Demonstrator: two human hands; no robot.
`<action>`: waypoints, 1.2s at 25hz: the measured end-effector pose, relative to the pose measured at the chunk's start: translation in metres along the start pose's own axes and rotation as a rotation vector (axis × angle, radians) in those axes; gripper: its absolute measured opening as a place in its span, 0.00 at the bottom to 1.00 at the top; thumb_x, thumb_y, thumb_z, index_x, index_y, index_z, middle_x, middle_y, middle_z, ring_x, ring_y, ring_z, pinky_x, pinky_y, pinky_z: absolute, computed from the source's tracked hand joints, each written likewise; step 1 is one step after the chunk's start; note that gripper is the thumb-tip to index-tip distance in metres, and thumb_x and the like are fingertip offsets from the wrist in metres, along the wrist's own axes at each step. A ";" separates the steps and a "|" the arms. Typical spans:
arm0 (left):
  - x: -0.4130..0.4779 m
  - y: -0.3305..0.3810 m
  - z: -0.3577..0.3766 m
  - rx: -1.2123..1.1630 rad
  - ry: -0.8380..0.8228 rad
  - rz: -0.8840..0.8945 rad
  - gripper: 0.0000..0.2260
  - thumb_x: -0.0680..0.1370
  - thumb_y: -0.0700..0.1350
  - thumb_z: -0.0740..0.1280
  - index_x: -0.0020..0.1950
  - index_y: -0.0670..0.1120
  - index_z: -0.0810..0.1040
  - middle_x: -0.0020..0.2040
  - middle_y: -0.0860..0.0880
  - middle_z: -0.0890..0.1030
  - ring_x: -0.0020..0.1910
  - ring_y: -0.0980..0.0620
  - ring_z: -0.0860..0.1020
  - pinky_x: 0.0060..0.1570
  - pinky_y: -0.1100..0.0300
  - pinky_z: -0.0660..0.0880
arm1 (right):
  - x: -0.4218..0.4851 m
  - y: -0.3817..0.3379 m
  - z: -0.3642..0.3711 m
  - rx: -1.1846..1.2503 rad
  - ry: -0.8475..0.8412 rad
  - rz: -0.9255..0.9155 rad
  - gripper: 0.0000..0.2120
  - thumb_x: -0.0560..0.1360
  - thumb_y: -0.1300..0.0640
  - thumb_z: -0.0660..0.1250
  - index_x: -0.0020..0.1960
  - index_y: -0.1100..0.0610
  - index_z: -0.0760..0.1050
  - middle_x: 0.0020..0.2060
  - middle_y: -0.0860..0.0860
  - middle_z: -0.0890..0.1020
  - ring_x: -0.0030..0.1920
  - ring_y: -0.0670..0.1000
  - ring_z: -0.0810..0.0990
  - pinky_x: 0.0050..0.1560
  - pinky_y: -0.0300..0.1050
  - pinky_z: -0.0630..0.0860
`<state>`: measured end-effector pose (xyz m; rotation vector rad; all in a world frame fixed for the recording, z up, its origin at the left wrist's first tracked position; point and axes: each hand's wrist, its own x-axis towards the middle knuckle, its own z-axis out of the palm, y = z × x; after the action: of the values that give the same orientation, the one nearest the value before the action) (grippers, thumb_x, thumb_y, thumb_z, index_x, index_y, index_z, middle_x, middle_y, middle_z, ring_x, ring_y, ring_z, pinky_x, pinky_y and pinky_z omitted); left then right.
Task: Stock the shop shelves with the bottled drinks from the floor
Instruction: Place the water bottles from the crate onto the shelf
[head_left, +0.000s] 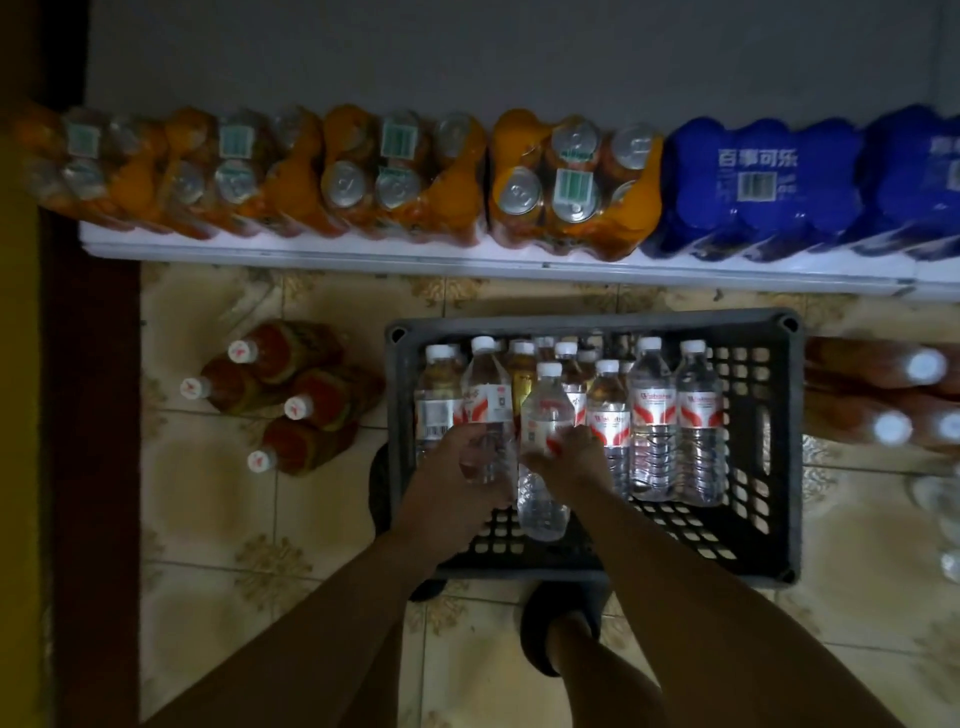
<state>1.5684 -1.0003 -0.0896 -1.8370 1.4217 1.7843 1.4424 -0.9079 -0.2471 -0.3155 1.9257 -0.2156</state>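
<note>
Spreading under everything is a patterned tiled floor (218, 519), dimly lit. Along its far side runs a low white shelf (467, 260), already loaded: four shrink-wrapped orange can packs (571, 182) stand in a row on its left and middle, and blue wrapped packs (753, 182) sit just beside them on the right.

A dark plastic crate (779, 441) with perforated walls rests on the floor in front of the shelf, near the person's dark shoe (561, 623). To the left of the crate, apart from it, lies a wrapped bundle of brown tea bottles (291, 395) with white caps. More brown bottles (883, 395) lie at the right edge, close to the crate's wall.

Inside the crate, clear water bottles with red-and-white labels stand upright among a few yellowish drinks; two upright water bottles (675, 415) stand side by side toward the right.

Both bare arms reach down into the crate. The left hand (457, 467) has its fingers curled round one water bottle (488, 405) at the left of the group. The right hand (576, 452) grips a second water bottle (543, 499) just beside it, its base pointing toward the person.
</note>
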 end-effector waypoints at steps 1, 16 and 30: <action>-0.002 0.000 -0.002 -0.008 0.000 -0.006 0.23 0.73 0.43 0.74 0.64 0.55 0.71 0.52 0.58 0.77 0.51 0.60 0.76 0.45 0.68 0.73 | -0.009 -0.002 -0.007 0.011 -0.003 -0.004 0.28 0.67 0.43 0.76 0.58 0.56 0.71 0.50 0.51 0.80 0.46 0.50 0.81 0.44 0.47 0.82; -0.153 0.114 -0.120 -0.141 -0.002 0.368 0.35 0.67 0.40 0.79 0.66 0.60 0.65 0.56 0.60 0.80 0.53 0.67 0.78 0.49 0.67 0.76 | -0.269 -0.199 -0.116 0.453 -0.191 -0.492 0.24 0.66 0.57 0.80 0.58 0.51 0.76 0.47 0.45 0.85 0.46 0.44 0.83 0.42 0.38 0.79; -0.187 0.217 -0.363 -0.300 0.519 0.828 0.27 0.69 0.45 0.76 0.61 0.65 0.68 0.51 0.60 0.80 0.51 0.63 0.79 0.48 0.65 0.77 | -0.376 -0.498 -0.082 0.180 -0.259 -0.850 0.20 0.66 0.53 0.80 0.55 0.48 0.79 0.46 0.45 0.85 0.47 0.46 0.85 0.47 0.45 0.83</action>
<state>1.6845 -1.2824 0.2576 -2.1486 2.5169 2.0091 1.5547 -1.2602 0.2624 -0.9793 1.4065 -0.8534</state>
